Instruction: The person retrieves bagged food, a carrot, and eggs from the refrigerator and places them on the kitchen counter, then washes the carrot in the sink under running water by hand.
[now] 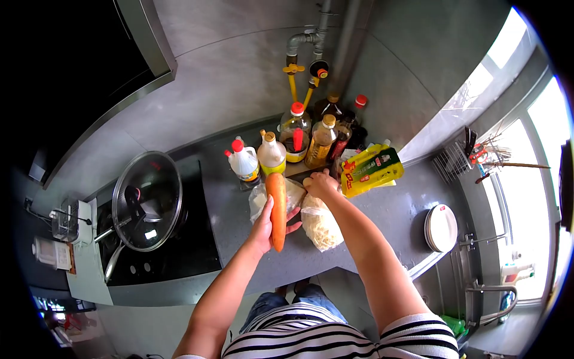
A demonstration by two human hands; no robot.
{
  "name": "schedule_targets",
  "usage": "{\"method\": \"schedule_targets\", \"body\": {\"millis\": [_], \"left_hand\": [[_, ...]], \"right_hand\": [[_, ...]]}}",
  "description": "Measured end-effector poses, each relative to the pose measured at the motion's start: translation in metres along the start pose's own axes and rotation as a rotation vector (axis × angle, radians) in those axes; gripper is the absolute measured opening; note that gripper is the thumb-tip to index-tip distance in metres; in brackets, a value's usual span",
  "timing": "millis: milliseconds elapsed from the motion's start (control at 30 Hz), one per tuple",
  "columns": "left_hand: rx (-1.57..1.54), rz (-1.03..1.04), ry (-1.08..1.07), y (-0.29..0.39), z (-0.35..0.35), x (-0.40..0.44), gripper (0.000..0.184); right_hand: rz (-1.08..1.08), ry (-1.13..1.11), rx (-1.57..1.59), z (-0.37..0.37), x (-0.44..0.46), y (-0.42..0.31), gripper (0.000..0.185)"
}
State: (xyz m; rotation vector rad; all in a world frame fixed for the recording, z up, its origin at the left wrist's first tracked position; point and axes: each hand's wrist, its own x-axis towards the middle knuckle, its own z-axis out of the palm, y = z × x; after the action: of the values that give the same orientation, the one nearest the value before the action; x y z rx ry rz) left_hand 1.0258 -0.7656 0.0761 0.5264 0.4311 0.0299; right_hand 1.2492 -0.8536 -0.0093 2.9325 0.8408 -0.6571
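A large orange carrot (277, 209) stands nearly upright in my left hand (262, 226), whose fingers wrap around its lower half. My right hand (323, 184) reaches further back over the counter, its fingers curled at a small tan thing, mostly hidden, that I cannot make out. Just below that wrist lies a clear plastic bag of pale, shredded-looking food (321, 227). Behind the carrot is another crumpled clear plastic bag (258, 198), partly covered. A yellow and green packet (372, 170) leans to the right of my right hand.
Several sauce and oil bottles (273, 154) stand along the back wall. On the left, a lidded pan (147, 200) sits on the black cooktop (200, 239). Stacked white plates (442, 228) are at the right near the sink (427, 287). A wire utensil rack (451, 160) hangs by the window.
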Motion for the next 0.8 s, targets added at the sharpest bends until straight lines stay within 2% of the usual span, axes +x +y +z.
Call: {"method": "schedule_targets", "body": {"millis": [100,200,300,333,367,433,467,500,533,600,667,767,800], "left_hand": [[0.047,-0.023,-0.003,0.002,0.003,-0.005,0.061],[0.059,-0.020,-0.058,-0.004,0.008,-0.004,0.058],[0.022,-0.072,-0.093,-0.018,0.031,-0.001,0.056],[-0.026,-0.101,-0.128,-0.025,0.042,-0.002,0.062],[0.031,-0.080,-0.135,-0.036,0.058,-0.005,0.063],[0.126,-0.105,-0.186,-0.064,0.083,-0.004,0.061],[0.204,-0.150,-0.185,-0.076,0.104,-0.009,0.057],[0.241,-0.201,-0.306,-0.094,0.114,-0.004,0.056],[0.274,-0.279,-0.370,-0.111,0.132,-0.004,0.055],[0.324,-0.432,-0.455,-0.157,0.169,-0.007,0.054],[0.346,-0.534,-0.509,-0.217,0.195,-0.006,0.052],[0.411,-0.653,-0.555,-0.310,0.230,-0.010,0.051],[0.430,-0.687,-0.559,-0.340,0.238,-0.012,0.051]], "right_hand": [[-0.010,0.081,0.085,-0.010,-0.011,-0.001,0.045],[0.014,0.276,0.302,-0.040,-0.059,0.006,0.033],[-0.052,0.402,0.594,-0.054,-0.119,0.050,0.022],[0.043,0.528,0.635,-0.060,-0.151,0.059,0.015],[0.094,0.588,0.678,-0.054,-0.177,0.076,0.020],[0.220,0.464,0.739,-0.047,-0.231,0.115,0.031],[0.258,0.495,0.894,-0.032,-0.252,0.134,0.036],[0.291,0.532,1.047,-0.012,-0.269,0.154,0.041],[0.272,0.563,1.041,0.001,-0.289,0.172,0.043],[0.345,0.715,1.143,0.027,-0.332,0.202,0.034],[0.425,0.867,1.221,0.061,-0.367,0.243,0.037],[0.648,1.131,1.175,0.115,-0.420,0.322,0.042],[0.748,1.135,1.118,0.130,-0.441,0.350,0.046]]}}
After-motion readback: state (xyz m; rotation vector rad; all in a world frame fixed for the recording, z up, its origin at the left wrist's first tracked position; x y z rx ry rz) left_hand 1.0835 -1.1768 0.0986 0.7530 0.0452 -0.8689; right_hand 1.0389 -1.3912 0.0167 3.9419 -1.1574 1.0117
